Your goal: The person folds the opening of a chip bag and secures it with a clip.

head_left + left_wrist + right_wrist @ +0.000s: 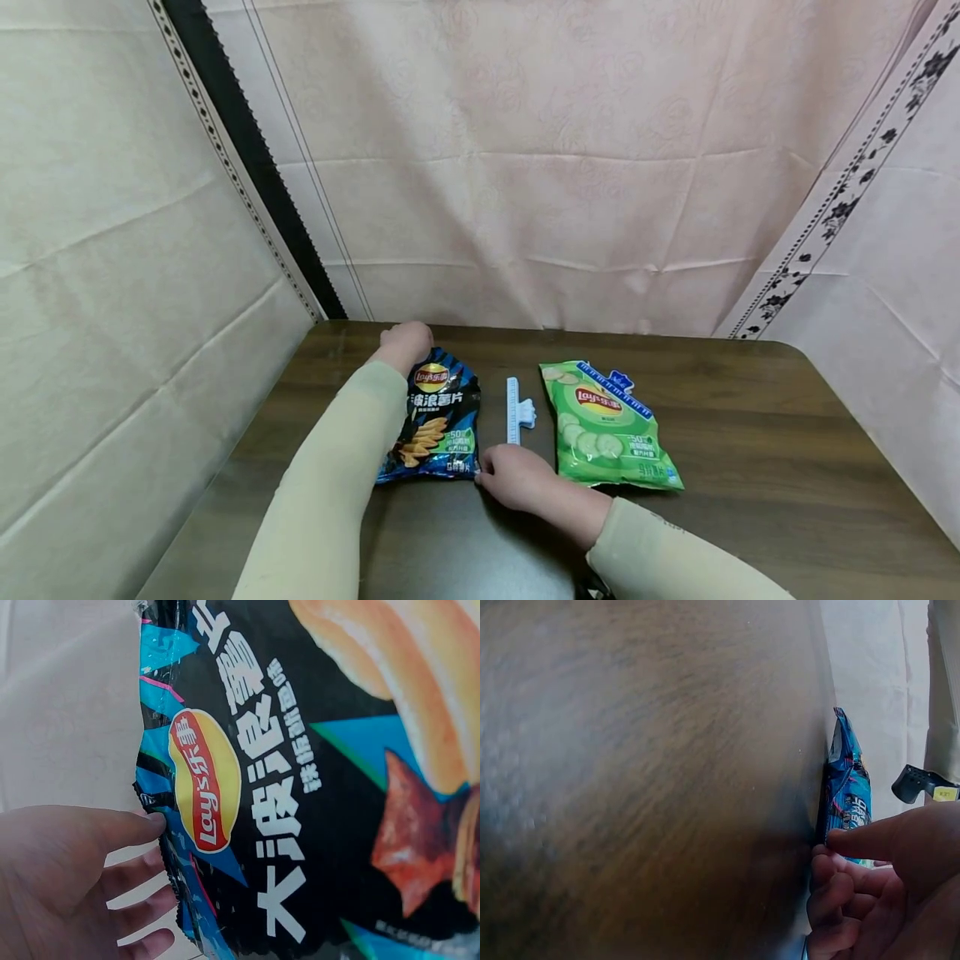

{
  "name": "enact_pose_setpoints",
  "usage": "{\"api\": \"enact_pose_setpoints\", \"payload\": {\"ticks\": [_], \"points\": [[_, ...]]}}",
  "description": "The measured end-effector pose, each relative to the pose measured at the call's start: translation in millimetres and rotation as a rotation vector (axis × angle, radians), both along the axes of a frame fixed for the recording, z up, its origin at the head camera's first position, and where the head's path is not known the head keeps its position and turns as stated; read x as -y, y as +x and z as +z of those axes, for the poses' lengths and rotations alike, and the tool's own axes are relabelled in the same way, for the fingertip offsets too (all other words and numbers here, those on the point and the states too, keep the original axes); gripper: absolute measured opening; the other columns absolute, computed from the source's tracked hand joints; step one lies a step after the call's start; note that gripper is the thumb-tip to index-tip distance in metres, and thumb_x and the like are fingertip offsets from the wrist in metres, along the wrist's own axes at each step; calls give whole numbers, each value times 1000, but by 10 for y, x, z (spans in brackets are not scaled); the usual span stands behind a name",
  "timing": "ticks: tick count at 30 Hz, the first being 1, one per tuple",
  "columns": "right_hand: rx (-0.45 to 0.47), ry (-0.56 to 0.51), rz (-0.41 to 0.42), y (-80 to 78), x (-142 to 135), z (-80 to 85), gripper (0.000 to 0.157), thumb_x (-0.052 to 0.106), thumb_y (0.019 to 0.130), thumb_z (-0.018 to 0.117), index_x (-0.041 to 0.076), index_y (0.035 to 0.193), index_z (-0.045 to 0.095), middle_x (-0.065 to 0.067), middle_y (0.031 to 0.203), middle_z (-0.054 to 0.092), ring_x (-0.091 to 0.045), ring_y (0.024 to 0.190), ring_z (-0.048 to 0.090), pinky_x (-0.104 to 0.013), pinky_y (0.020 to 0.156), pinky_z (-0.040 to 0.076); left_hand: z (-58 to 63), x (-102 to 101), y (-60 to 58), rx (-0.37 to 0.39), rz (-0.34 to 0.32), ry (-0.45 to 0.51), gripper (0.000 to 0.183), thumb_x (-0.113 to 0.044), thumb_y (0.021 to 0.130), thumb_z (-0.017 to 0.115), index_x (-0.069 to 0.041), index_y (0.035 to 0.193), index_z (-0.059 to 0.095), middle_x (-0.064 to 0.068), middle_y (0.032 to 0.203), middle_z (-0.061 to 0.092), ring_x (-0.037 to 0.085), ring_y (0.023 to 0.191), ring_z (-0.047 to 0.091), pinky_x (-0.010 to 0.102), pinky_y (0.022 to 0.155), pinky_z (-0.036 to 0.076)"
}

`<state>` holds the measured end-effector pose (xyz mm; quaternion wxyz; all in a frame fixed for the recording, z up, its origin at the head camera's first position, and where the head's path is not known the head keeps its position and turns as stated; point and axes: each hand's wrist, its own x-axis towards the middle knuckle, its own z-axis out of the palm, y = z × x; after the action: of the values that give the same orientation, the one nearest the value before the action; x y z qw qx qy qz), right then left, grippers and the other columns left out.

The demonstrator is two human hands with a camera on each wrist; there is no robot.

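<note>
A black and blue Lay's chip bag lies face up on the brown table. At its top edge, my left hand pinches the crimped seal, thumb on the printed front in the left wrist view. The right hand pinches the bag's lower right corner between thumb and curled fingers. Just beyond that hand is a pale blue sealing clip, its near end hidden. To the right lies a green Lay's chip bag with a dark blue clip along its slanted top corner.
The wooden table reaches back to a pale cloth curtain, with more cloth hanging at both sides. A black object with a yellow label shows near the left arm in the right wrist view.
</note>
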<state>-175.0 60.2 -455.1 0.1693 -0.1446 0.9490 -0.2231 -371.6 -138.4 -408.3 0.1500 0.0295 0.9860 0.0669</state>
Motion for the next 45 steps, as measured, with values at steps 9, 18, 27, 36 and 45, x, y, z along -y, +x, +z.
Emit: {"api": "enact_pose_setpoints", "payload": {"ticks": [9, 18, 27, 36, 45], "points": [[25, -36, -11, 4, 0, -16, 27, 33, 93, 68, 19, 72, 60, 3, 67, 56, -14, 61, 52, -32, 57, 42, 143, 5, 107, -119, -53, 61, 31, -14, 102, 48, -18, 123, 69, 6, 134, 61, 31, 124, 53, 56, 106, 35], [23, -37, -9, -2, 4, -25, 33, 44, 92, 67, 19, 71, 60, 3, 67, 56, -14, 60, 51, -32, 55, 40, 387, 8, 260, -192, -84, 82, 28, -21, 103, 49, -17, 122, 69, 6, 130, 63, 32, 123, 53, 57, 106, 34], [13, -49, -20, -19, 34, -23, 36, 49, 92, 65, 19, 72, 59, 3, 66, 56, -14, 58, 52, -32, 54, 40, 516, 84, 411, -283, -103, 152, 23, -24, 101, 53, -17, 114, 71, 5, 122, 66, 31, 118, 56, 61, 107, 29], [4, -51, -29, -38, 61, -34, 37, 52, 89, 67, 19, 75, 59, 3, 68, 57, -14, 60, 52, -32, 54, 41, 674, 155, 654, -394, -144, 204, 21, -24, 100, 55, -19, 110, 73, 6, 119, 65, 30, 115, 57, 60, 102, 32], [8, -110, -5, -72, 78, -78, 27, 39, 87, 74, 18, 78, 61, 4, 71, 57, -13, 62, 53, -31, 56, 43, 848, 126, 931, -475, -147, 219, 20, -25, 100, 57, -18, 111, 73, 9, 130, 60, 35, 122, 53, 59, 102, 33]]}}
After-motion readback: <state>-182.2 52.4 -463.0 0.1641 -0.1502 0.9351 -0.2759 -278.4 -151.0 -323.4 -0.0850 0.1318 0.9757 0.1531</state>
